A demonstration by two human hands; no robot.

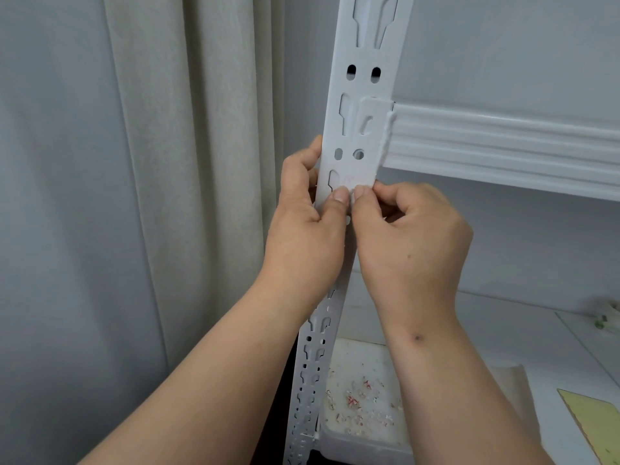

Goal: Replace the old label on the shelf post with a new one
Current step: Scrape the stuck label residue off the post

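Label residue: it is sitting as a faint pale patch on the front face of the shelf post, just under the two round holes and beside a keyhole slot; its edges are hard to see against the white paint.
Shelf post: it is standing upright, white metal with many slots and holes, and it is running from the top of the view down to the bottom between the two forearms.
Left hand: it is wrapping around the left edge of the post, fingers curled behind it, and the thumb is pressing flat on the front face just under the residue.
Right hand: its fingers are curled into a tight pinch at the post face, fingertips touching the lower edge of the residue, right beside the left thumb; I cannot tell if any small piece is inside this grip.
Shelf beam: it is joining the post on the right side, white and ribbed, just above the hands.
Lower shelf: it is carrying many small red and white paper scraps, well below the hands.
Yellow-green sheet: it is lying at the right lower corner.
Curtain: it is hanging pale behind the post on the left.
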